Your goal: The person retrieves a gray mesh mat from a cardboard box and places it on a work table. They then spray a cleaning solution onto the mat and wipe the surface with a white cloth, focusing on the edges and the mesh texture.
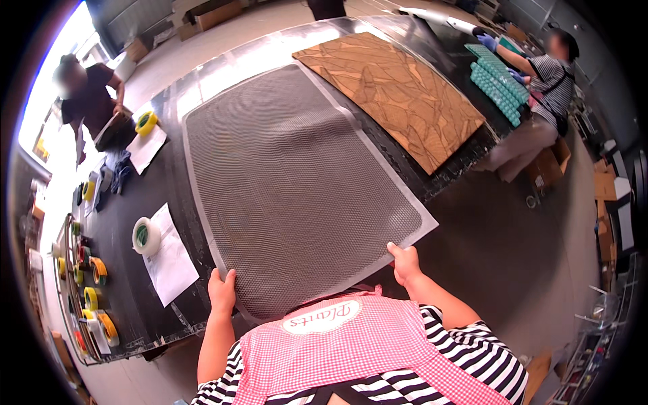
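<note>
A large grey mat (297,182) with a fine honeycomb texture and a paler flat border lies across the dark table, its near edge reaching up to my apron. My left hand (221,289) pinches the mat's left border close to the near left corner. On the near right border, my right hand (405,263) grips the edge with the thumb on top. The fingers of both hands are hidden under the mat. A raised wrinkle crosses the mat's far right part. Right beyond it lies a brown mat (398,94) with a leaf pattern.
Left of the mat, a roll of clear tape (146,236) rests on a white paper sheet (170,266). Several coloured tape rolls (98,271) hang at the table's left end. One person (94,101) stands far left; another (550,88) handles teal bumpy mats (498,88) at the right.
</note>
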The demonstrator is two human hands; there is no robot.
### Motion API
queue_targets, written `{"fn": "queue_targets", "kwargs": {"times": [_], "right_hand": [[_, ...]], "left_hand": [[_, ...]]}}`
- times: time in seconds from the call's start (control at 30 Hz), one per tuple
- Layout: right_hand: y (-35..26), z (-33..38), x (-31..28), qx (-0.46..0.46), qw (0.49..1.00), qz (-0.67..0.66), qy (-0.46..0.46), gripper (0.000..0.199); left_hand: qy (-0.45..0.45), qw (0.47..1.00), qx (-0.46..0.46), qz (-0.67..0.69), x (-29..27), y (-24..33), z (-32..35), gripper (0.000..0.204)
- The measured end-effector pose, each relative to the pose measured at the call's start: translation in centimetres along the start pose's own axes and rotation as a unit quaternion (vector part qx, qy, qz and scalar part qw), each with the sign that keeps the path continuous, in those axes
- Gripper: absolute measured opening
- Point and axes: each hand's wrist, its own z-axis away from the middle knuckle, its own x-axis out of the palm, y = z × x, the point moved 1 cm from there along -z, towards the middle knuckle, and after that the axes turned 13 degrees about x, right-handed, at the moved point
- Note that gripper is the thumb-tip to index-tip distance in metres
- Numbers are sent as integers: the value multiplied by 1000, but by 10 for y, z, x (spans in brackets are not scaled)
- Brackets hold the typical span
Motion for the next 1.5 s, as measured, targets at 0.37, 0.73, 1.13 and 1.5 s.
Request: {"fn": "queue_targets", "kwargs": {"times": [0.37, 0.73, 1.13, 1.5], "right_hand": [[12, -17, -51, 154, 971, -166, -72, 20], [-9, -51, -104, 264, 930, 72, -246, 33], [8, -164, -362, 172, 966, 184, -64, 26], [-29, -103, -339, 138, 968, 211, -19, 31]], "left_hand": [[-17, 999, -27, 10, 1, -1, 9, 60], [7, 917, 94, -387, 45, 65, 13, 74], [-309, 839, 377, -240, 341, 272, -10, 96], [-284, 828, 344, -340, 374, 293, -3, 98]]}}
